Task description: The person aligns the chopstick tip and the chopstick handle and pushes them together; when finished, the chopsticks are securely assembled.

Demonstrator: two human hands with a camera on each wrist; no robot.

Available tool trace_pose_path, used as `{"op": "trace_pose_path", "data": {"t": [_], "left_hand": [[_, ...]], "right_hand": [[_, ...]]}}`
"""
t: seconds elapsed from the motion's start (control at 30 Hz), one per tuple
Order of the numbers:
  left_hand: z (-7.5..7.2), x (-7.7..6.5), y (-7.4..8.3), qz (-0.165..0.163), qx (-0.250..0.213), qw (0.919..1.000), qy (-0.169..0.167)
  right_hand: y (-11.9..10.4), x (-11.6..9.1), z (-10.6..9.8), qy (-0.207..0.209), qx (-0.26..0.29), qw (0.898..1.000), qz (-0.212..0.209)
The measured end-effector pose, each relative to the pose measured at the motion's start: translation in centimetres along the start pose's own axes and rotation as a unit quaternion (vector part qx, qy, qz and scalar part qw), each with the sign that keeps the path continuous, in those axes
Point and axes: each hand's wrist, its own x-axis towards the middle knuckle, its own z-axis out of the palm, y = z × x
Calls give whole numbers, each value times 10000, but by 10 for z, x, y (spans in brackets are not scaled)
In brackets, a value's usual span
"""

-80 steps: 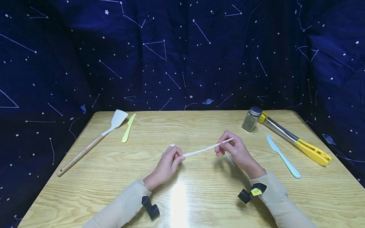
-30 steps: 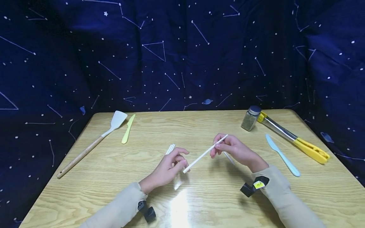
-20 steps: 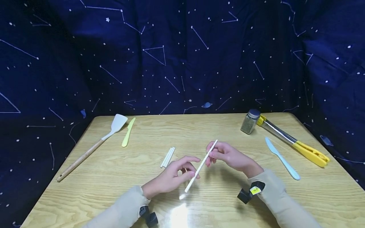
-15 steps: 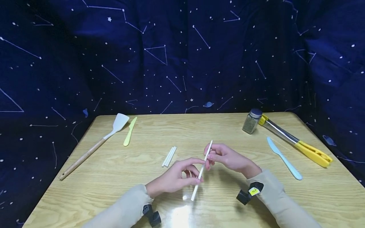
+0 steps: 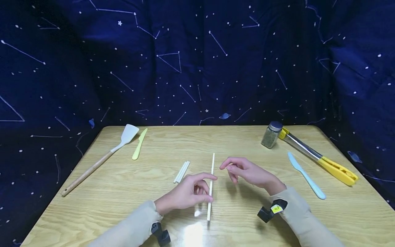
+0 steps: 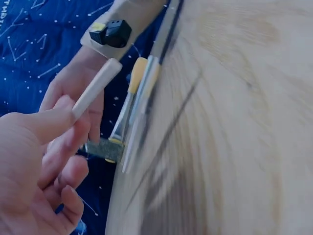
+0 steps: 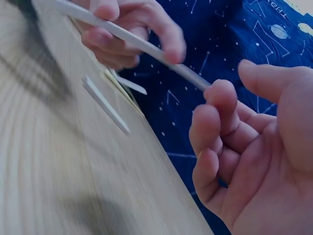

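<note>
A slim white stick, slightly tapered like a chopstick, points away from me near the middle of the table. My left hand pinches it between thumb and fingers, and its shadow falls on the wood in the left wrist view. Just right of the stick is my right hand, its fingers loosely bent and holding nothing. In the right wrist view the stick's thin end overlaps my right index fingertip. Several shorter white sticks lie side by side on the table, beyond my left hand.
On the left lie a white spatula with a wooden handle and a yellow-green knife. To the right are a spice jar, yellow-handled tongs and a light blue knife. A dark blue starry cloth hangs behind the table.
The stick has turned from slanting between both hands to pointing away from me. My left hand has left the short sticks and pinches the long one; my right hand has let go of it.
</note>
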Motion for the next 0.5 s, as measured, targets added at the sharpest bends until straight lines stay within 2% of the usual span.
{"op": "trace_pose_path", "data": {"t": [0.13,0.27,0.37,0.5], "left_hand": [[-9,-9,-7,-165,259,9992,239],[-24,-18,-15,-246,411,9978,463],[-39,-26,-22,-389,588,9958,578],[-60,-34,-32,-561,804,9933,605]], "right_hand": [[2,-7,-9,183,-414,9980,431],[6,-15,-17,562,-839,9910,879],[10,-20,-20,809,-1199,9839,1054],[15,-27,-21,1072,-1761,9726,1073]]}}
